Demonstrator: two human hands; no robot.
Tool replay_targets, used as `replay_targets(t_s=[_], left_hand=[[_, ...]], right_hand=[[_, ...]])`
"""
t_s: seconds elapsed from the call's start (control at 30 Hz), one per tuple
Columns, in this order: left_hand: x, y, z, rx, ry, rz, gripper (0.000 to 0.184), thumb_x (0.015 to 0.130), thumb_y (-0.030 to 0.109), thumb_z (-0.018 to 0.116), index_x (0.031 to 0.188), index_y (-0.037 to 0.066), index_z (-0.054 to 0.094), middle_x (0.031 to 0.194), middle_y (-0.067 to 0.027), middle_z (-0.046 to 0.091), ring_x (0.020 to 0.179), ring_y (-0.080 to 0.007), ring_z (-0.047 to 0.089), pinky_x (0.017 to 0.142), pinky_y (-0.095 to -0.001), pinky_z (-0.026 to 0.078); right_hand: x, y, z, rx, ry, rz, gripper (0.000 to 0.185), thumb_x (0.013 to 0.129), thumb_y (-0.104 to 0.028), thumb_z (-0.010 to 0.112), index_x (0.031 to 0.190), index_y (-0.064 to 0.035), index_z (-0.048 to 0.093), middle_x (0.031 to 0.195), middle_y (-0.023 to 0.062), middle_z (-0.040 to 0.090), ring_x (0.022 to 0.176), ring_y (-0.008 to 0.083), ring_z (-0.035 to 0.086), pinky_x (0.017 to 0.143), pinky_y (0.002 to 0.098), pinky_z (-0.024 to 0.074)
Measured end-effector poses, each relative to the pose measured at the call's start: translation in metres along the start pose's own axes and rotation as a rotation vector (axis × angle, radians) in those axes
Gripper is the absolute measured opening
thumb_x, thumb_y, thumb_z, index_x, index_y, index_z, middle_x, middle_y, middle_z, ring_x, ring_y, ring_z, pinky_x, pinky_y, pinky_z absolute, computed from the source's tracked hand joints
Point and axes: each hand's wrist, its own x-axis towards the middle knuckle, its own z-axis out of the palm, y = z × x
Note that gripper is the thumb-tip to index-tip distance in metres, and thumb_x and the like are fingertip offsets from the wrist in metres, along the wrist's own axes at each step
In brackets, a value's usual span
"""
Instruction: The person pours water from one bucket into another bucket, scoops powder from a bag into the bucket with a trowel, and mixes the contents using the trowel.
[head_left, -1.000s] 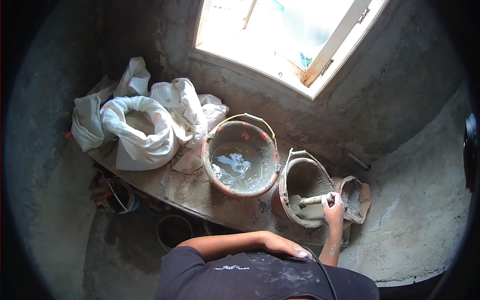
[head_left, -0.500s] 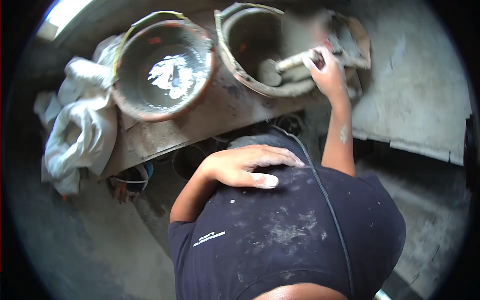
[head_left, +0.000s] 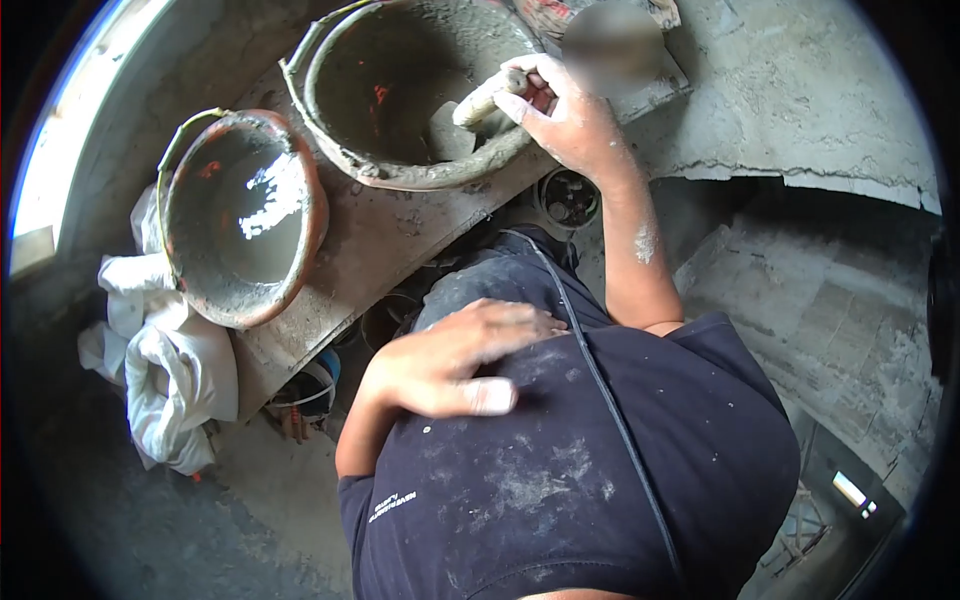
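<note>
My right hand is closed around the mortar-caked handle of a trowel. The trowel slants down into a large bucket, its blade low inside, near the side closest to me. Grey mortar coats this bucket's wall and rim. My left hand lies over the front of my dark shirt, fingers stretched out and thumb apart, holding nothing. Pale powder marks that thumb and the shirt.
A second bucket with shiny liquid stands on the board, left of the first. White sacks slump beside it. Below the board are a small container and a round pot. A concrete ledge lies right.
The view has turned, so both buckets appear farther left. My right hand still grips the trowel, which now points more steeply down into the bucket. The left hand stays on the shirt.
</note>
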Motion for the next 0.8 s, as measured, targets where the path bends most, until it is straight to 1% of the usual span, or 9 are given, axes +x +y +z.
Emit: replay_targets(t_s=[0.13, 0.23, 0.27, 0.3, 0.37, 0.5, 0.63, 0.73, 0.8], left_hand=[[-0.008, 0.035, 0.004, 0.068, -0.037, 0.018, 0.119, 0.087, 0.083, 0.036, 0.148, -0.019, 0.029, 0.155, -0.0373, 0.030, 0.146, -0.0489, 0.031, 0.117, -0.0589, 0.020], [-0.031, 0.053, 0.006, -0.011, -0.059, 0.037, 0.125, 0.082, 0.086, 0.046, 0.154, -0.013, 0.022, 0.162, -0.0345, 0.015, 0.152, -0.0479, 0.016, 0.118, -0.0613, 0.013], [-0.042, 0.064, 0.011, -0.056, -0.028, 0.037, 0.123, 0.081, 0.087, 0.045, 0.154, -0.010, 0.028, 0.163, -0.0327, 0.016, 0.152, -0.0482, 0.014, 0.119, -0.0612, 0.010], [-0.053, 0.072, 0.015, -0.107, -0.033, 0.088, 0.121, 0.081, 0.088, 0.046, 0.153, -0.009, 0.033, 0.163, -0.0320, 0.019, 0.153, -0.0481, 0.014, 0.119, -0.0610, 0.009], [-0.073, 0.082, 0.026, -0.232, -0.009, 0.178, 0.112, 0.080, 0.085, 0.053, 0.147, -0.005, 0.048, 0.160, -0.0292, 0.031, 0.152, -0.0463, 0.018, 0.119, -0.0603, 0.007], [-0.080, 0.071, 0.042, -0.126, 0.112, 0.144, 0.097, 0.080, 0.073, 0.065, 0.144, 0.001, 0.055, 0.159, -0.0250, 0.035, 0.152, -0.0423, 0.024, 0.118, -0.0592, 0.014], [-0.080, 0.066, 0.052, -0.122, 0.232, 0.038, 0.097, 0.083, 0.073, 0.060, 0.140, -0.006, 0.056, 0.152, -0.0340, 0.040, 0.150, -0.0472, 0.026, 0.120, -0.0561, 0.009], [-0.096, 0.050, 0.064, -0.079, 0.266, 0.097, 0.102, 0.082, 0.076, 0.059, 0.145, -0.003, 0.051, 0.158, -0.0260, 0.036, 0.150, -0.0447, 0.027, 0.116, -0.0585, 0.022], [-0.104, 0.048, 0.074, -0.100, 0.344, 0.096, 0.101, 0.084, 0.076, 0.055, 0.140, -0.007, 0.054, 0.153, -0.0307, 0.041, 0.148, -0.0463, 0.031, 0.117, -0.0571, 0.022]], right_hand=[[-0.007, 0.003, -0.001, 0.041, 0.007, -0.021, 0.021, 0.091, -0.016, 0.073, 0.105, -0.0031, 0.065, 0.082, 0.0074, 0.069, 0.070, 0.0156, 0.063, 0.067, 0.0311, 0.0530], [-0.010, 0.004, -0.002, 0.012, 0.003, -0.006, 0.023, 0.090, -0.019, 0.074, 0.104, -0.0031, 0.065, 0.081, 0.0084, 0.069, 0.069, 0.0168, 0.064, 0.066, 0.0321, 0.0529], [-0.010, 0.006, -0.003, 0.002, 0.004, 0.012, 0.024, 0.090, -0.020, 0.074, 0.104, -0.0031, 0.065, 0.081, 0.0086, 0.069, 0.069, 0.0170, 0.064, 0.066, 0.0325, 0.0529], [-0.012, 0.009, -0.003, -0.009, 0.005, 0.009, 0.027, 0.091, -0.014, 0.074, 0.115, -0.0032, 0.068, 0.083, -0.0042, 0.060, 0.068, 0.0025, 0.049, 0.061, 0.0202, 0.0438], [-0.011, 0.009, -0.005, -0.001, -0.021, 0.055, 0.028, 0.092, -0.015, 0.074, 0.117, -0.0031, 0.068, 0.086, -0.0061, 0.058, 0.071, 0.0013, 0.047, 0.062, 0.0186, 0.0428], [-0.008, 0.017, -0.006, -0.005, -0.038, 0.089, 0.029, 0.091, -0.017, 0.075, 0.115, -0.0039, 0.068, 0.083, -0.0034, 0.059, 0.070, 0.0041, 0.050, 0.064, 0.0217, 0.0449], [-0.006, 0.014, -0.009, 0.007, -0.056, 0.078, 0.027, 0.090, -0.018, 0.075, 0.112, -0.0027, 0.068, 0.081, -0.0027, 0.060, 0.070, 0.0058, 0.050, 0.064, 0.0232, 0.0464], [-0.004, 0.010, -0.011, -0.019, -0.078, 0.101, 0.030, 0.092, -0.019, 0.074, 0.115, -0.0010, 0.067, 0.084, -0.0048, 0.060, 0.073, 0.0039, 0.050, 0.066, 0.0215, 0.0456], [-0.002, 0.011, -0.013, -0.025, -0.095, 0.119, 0.032, 0.092, -0.020, 0.075, 0.117, -0.0013, 0.068, 0.086, -0.0048, 0.061, 0.074, 0.0033, 0.050, 0.067, 0.0206, 0.0459]])
